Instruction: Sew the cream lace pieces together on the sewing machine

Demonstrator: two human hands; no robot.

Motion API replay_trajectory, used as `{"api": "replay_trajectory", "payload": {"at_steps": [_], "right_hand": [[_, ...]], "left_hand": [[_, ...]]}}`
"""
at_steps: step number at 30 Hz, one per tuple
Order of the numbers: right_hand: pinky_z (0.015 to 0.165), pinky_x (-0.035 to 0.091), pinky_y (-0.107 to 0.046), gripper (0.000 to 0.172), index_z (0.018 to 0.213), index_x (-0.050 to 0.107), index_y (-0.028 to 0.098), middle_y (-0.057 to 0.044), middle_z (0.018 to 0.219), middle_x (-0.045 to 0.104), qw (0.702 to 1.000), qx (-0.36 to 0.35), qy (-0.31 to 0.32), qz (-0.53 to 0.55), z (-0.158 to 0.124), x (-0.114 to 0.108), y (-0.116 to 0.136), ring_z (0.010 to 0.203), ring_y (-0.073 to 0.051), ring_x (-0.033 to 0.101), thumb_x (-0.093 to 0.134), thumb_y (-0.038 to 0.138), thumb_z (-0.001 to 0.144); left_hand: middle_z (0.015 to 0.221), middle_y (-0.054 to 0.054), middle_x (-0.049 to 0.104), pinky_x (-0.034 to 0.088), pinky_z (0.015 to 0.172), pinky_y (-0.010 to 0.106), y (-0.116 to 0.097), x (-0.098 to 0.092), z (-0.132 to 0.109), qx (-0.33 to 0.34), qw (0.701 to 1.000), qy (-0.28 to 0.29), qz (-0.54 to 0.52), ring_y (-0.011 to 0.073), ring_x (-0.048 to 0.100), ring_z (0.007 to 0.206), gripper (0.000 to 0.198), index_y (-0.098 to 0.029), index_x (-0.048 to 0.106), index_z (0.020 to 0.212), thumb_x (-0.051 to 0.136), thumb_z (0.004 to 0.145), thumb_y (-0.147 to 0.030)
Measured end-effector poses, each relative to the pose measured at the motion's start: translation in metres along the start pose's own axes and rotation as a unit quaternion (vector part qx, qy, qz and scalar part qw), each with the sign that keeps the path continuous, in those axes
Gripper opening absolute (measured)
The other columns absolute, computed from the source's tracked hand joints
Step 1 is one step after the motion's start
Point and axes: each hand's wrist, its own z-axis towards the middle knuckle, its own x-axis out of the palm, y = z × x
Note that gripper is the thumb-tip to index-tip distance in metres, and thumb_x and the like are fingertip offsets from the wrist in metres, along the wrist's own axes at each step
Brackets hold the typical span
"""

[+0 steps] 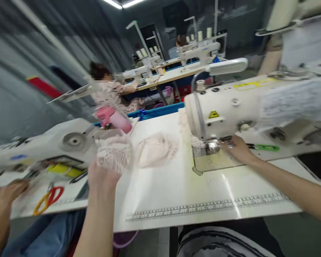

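My left hand (103, 176) is raised at the left edge of my table, its fingers closed round a bunched piece of pale, ruffled fabric (115, 151), blurred by motion. To the right, my right hand (238, 149) reaches in beside the needle area of a white sewing machine (219, 114). Its fingers are bent together at the metal parts by the presser foot (213, 146); what they grip is hidden. Between my hands lies a pale heap of fabric (156, 150). More pale fabric (184, 121) lies by the machine head.
Green-handled thread snips (264, 147) lie behind my right wrist. A printed ruler (203, 207) runs along the front edge. At left are a co-worker's hand (12, 191), scissors (48, 200) and another sewing machine (56, 142). A pink bottle (114, 119) stands behind my left hand.
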Motion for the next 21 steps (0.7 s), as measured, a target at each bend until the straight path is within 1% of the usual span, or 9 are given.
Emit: {"api": "replay_trajectory", "payload": {"at_steps": [2, 5, 6, 7, 9, 11, 15, 18, 21], "right_hand": [[0.073, 0.045, -0.030, 0.025, 0.064, 0.051, 0.021, -0.002, 0.073, 0.059, 1.000, -0.012, -0.005, 0.007, 0.002, 0.001, -0.002, 0.076, -0.019, 0.055, 0.048, 0.042, 0.078], [0.072, 0.046, -0.030, 0.023, 0.068, 0.055, 0.020, -0.002, 0.075, 0.059, 0.999, -0.039, -0.007, 0.010, 0.003, 0.000, -0.002, 0.076, -0.018, 0.055, 0.046, 0.037, 0.081], [0.071, 0.046, -0.030, 0.022, 0.071, 0.057, 0.020, -0.002, 0.077, 0.059, 0.999, -0.050, -0.006, 0.010, 0.002, -0.001, -0.002, 0.075, -0.017, 0.055, 0.046, 0.035, 0.082], [0.070, 0.046, -0.029, 0.021, 0.074, 0.058, 0.019, -0.002, 0.078, 0.060, 0.998, -0.061, -0.004, 0.008, 0.002, -0.002, -0.001, 0.075, -0.017, 0.055, 0.045, 0.033, 0.082], [0.068, 0.046, -0.029, 0.019, 0.080, 0.061, 0.018, -0.004, 0.081, 0.061, 0.997, -0.083, 0.001, 0.006, 0.000, -0.004, 0.000, 0.075, -0.017, 0.056, 0.045, 0.028, 0.082], [0.066, 0.046, -0.028, 0.019, 0.083, 0.064, 0.017, -0.004, 0.084, 0.062, 0.994, -0.110, 0.013, 0.005, -0.002, -0.006, 0.000, 0.075, -0.017, 0.056, 0.045, 0.020, 0.080], [0.071, 0.046, -0.030, 0.028, 0.079, 0.067, 0.019, -0.003, 0.082, 0.064, 0.982, -0.183, 0.049, 0.004, -0.008, -0.008, -0.001, 0.079, -0.017, 0.057, 0.044, 0.005, 0.074], [0.074, 0.046, -0.033, 0.034, 0.087, 0.070, 0.022, -0.001, 0.081, 0.067, 0.943, -0.328, 0.055, -0.032, -0.016, -0.006, 0.000, 0.081, -0.018, 0.057, 0.043, 0.002, 0.078], [0.077, 0.046, -0.033, 0.033, 0.100, 0.067, 0.020, -0.002, 0.096, 0.069, 0.866, -0.490, 0.044, -0.090, -0.023, -0.002, 0.004, 0.092, -0.018, 0.057, 0.043, 0.003, 0.084]], "left_hand": [[0.078, 0.000, 0.067, 0.053, 0.083, 0.030, 0.014, 0.023, -0.016, -0.063, 0.980, 0.149, 0.116, 0.0180, 0.064, 0.097, 0.029, -0.022, 0.059, 0.089, 0.033, 0.094, -0.035], [0.077, 0.003, 0.068, 0.050, 0.090, 0.045, 0.052, 0.068, -0.046, -0.154, 0.925, 0.298, 0.177, 0.0255, 0.065, 0.094, 0.018, -0.019, 0.058, 0.076, 0.050, 0.088, -0.029], [0.079, 0.005, 0.069, 0.046, 0.095, 0.049, 0.065, 0.082, -0.056, -0.181, 0.900, 0.347, 0.193, 0.0268, 0.065, 0.094, 0.016, -0.018, 0.058, 0.073, 0.054, 0.086, -0.026], [0.083, 0.004, 0.070, 0.037, 0.105, 0.049, 0.077, 0.095, -0.066, -0.195, 0.848, 0.435, 0.233, 0.0245, 0.064, 0.098, 0.017, -0.019, 0.058, 0.077, 0.051, 0.089, -0.028], [0.086, 0.003, 0.069, 0.027, 0.111, 0.048, 0.094, 0.113, -0.082, -0.130, 0.787, 0.522, 0.303, 0.0210, 0.063, 0.098, 0.016, -0.020, 0.057, 0.079, 0.051, 0.090, -0.029], [0.094, 0.004, 0.067, 0.034, 0.108, 0.044, 0.104, 0.119, -0.091, -0.010, 0.755, 0.537, 0.377, 0.0191, 0.061, 0.099, 0.010, -0.020, 0.057, 0.084, 0.053, 0.089, -0.028], [0.109, 0.008, 0.061, 0.050, 0.086, 0.036, 0.112, 0.109, -0.093, 0.195, 0.699, 0.456, 0.515, 0.0198, 0.058, 0.103, 0.013, -0.020, 0.057, 0.101, 0.049, 0.091, -0.022], [0.112, 0.008, 0.060, 0.051, 0.081, 0.035, 0.114, 0.102, -0.088, 0.243, 0.644, 0.442, 0.576, 0.0202, 0.059, 0.100, 0.015, -0.020, 0.055, 0.105, 0.049, 0.092, -0.023], [0.109, 0.007, 0.061, 0.053, 0.076, 0.035, 0.114, 0.103, -0.084, 0.267, 0.590, 0.462, 0.607, 0.0210, 0.060, 0.097, 0.011, -0.018, 0.054, 0.098, 0.049, 0.092, -0.027]]}}
